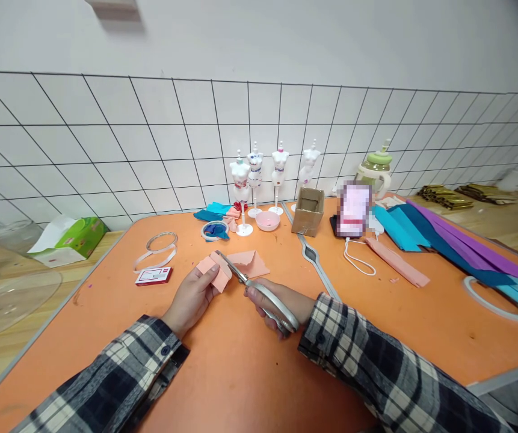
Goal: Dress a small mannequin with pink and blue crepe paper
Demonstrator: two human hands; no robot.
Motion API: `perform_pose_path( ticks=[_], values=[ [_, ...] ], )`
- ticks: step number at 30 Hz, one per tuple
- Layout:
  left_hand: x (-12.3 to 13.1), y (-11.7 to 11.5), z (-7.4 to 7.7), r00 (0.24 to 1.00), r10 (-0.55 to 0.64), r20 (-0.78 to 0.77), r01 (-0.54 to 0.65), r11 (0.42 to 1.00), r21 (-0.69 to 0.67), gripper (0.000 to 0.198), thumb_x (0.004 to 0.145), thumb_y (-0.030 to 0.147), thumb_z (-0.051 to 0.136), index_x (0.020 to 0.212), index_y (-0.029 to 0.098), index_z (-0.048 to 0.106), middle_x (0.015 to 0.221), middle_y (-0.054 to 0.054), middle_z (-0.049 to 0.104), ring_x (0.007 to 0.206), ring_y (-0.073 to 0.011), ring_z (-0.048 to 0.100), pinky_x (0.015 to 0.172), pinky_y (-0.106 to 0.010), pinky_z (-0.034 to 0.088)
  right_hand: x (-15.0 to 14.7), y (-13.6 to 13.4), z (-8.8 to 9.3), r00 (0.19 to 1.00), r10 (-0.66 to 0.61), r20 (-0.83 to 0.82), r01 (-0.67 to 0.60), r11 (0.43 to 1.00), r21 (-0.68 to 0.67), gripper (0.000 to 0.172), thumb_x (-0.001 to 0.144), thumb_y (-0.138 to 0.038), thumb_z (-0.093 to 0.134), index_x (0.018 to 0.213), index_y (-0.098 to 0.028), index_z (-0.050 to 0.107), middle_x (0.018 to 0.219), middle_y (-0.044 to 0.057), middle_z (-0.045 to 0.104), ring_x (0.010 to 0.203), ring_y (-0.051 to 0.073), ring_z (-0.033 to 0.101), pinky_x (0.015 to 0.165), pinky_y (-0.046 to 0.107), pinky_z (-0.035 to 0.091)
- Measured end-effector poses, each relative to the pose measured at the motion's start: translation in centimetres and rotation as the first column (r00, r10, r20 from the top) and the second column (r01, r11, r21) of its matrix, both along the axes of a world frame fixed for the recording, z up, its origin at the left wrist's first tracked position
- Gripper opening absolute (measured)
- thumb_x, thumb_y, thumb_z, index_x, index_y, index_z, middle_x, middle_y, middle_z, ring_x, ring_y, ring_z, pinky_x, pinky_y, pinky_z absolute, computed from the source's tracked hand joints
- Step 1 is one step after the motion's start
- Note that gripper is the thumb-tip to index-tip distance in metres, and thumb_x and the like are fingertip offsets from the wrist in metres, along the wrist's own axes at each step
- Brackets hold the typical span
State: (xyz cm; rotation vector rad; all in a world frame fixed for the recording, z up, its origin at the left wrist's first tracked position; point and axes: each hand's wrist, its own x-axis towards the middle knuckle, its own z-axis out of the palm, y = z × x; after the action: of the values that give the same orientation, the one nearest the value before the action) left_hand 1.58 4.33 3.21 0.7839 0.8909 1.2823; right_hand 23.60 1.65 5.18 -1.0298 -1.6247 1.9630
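Observation:
Between thumb and fingers, my left hand [195,294] pinches a piece of salmon-pink crepe paper [215,269] above the orange table. My right hand [281,304] is wrapped round the handles of silver scissors [270,297]. The blades point up and left, at the right edge of the held paper; I cannot tell whether they touch it. Just behind the blades lies another salmon-pink crepe paper piece [252,264] with a ragged edge. Left of my left hand are a small red-and-white box [153,276] and a loop of pale ribbon or tape [156,263].
Several white mini mannequins [239,174] stand at the back, near a pink bowl [268,221] and an open cardboard box [308,211]. A phone [353,210] with a white cable stands before a green-lidded bottle [378,165]. Coloured crepe paper [461,240] lies at right, a tissue pack [76,240] at left.

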Motion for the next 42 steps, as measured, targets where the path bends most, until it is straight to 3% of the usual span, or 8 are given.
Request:
perform_pose_path(
  ticks=[10, 19, 29, 34, 38, 42],
  values=[
    [0.4, -0.2, 0.6, 0.997, 0.038, -0.062, -0.036, 0.999, 0.037, 0.044, 0.070, 0.033, 0.083, 0.108, 0.016, 0.068, 0.101, -0.007, 0.074, 0.091, -0.0197, 0.068, 0.078, -0.026, 0.055, -0.3, -0.2, 0.7, 0.999, -0.021, 0.026, 0.020, 1.000, 0.019, 0.053, 0.083, -0.073, 0.052, 0.104, -0.024, 0.045, 0.068, -0.009, 0.042, 0.039, 0.004, 0.039, 0.030, 0.016, 0.040],
    [-0.1, 0.2, -0.2, 0.998, 0.040, -0.054, -0.036, 0.997, 0.069, 0.042, 0.078, 0.034, 0.078, 0.115, 0.018, 0.066, 0.113, -0.007, 0.071, 0.099, -0.0199, 0.066, 0.081, -0.026, 0.055, -0.5, -0.3, 1.2, 0.998, -0.046, 0.047, 0.046, 0.999, -0.003, 0.042, 0.087, -0.061, 0.056, 0.099, -0.023, 0.044, 0.067, -0.009, 0.040, 0.037, 0.004, 0.035, 0.028, 0.016, 0.034],
    [0.1, 0.2, -0.1, 0.997, 0.063, -0.048, -0.058, 0.993, 0.098, 0.050, 0.076, 0.032, 0.080, 0.121, 0.018, 0.062, 0.114, -0.008, 0.070, 0.102, -0.0210, 0.066, 0.087, -0.030, 0.055, -0.4, -0.1, -0.4, 1.000, 0.003, -0.007, -0.004, 0.997, -0.072, 0.063, 0.079, -0.081, 0.047, 0.109, -0.026, 0.043, 0.079, -0.006, 0.043, 0.045, 0.003, 0.042, 0.032, 0.015, 0.039],
    [0.0, 0.2, -0.4, 0.998, 0.029, -0.057, -0.023, 0.994, 0.103, 0.053, 0.080, 0.032, 0.077, 0.128, 0.020, 0.059, 0.121, -0.007, 0.068, 0.108, -0.0212, 0.064, 0.088, -0.029, 0.055, -0.5, 0.0, -0.3, 1.000, 0.008, -0.013, -0.009, 0.998, -0.067, 0.063, 0.078, -0.082, 0.049, 0.106, -0.025, 0.042, 0.078, -0.007, 0.042, 0.044, 0.004, 0.041, 0.032, 0.017, 0.040],
    [0.0, 0.3, -0.6, 0.999, 0.005, -0.042, -0.001, 0.996, 0.087, 0.050, 0.082, 0.030, 0.075, 0.128, 0.020, 0.060, 0.123, -0.007, 0.067, 0.106, -0.0206, 0.064, 0.088, -0.029, 0.054, -0.4, -0.2, 0.0, 1.000, -0.008, 0.001, 0.008, 0.999, -0.047, 0.065, 0.076, -0.083, 0.049, 0.106, -0.026, 0.042, 0.079, -0.006, 0.043, 0.043, 0.004, 0.041, 0.029, 0.017, 0.039],
    [-0.1, 0.3, -0.5, 0.999, 0.045, 0.014, -0.046, 0.996, 0.072, 0.037, 0.083, 0.023, 0.073, 0.119, 0.018, 0.065, 0.115, -0.006, 0.070, 0.095, -0.0148, 0.066, 0.082, -0.021, 0.055, -0.4, -0.1, -0.2, 0.999, 0.000, -0.039, -0.002, 0.998, -0.068, 0.063, 0.077, -0.082, 0.050, 0.103, -0.025, 0.043, 0.077, -0.007, 0.044, 0.042, 0.004, 0.043, 0.029, 0.018, 0.039]
  ],
)
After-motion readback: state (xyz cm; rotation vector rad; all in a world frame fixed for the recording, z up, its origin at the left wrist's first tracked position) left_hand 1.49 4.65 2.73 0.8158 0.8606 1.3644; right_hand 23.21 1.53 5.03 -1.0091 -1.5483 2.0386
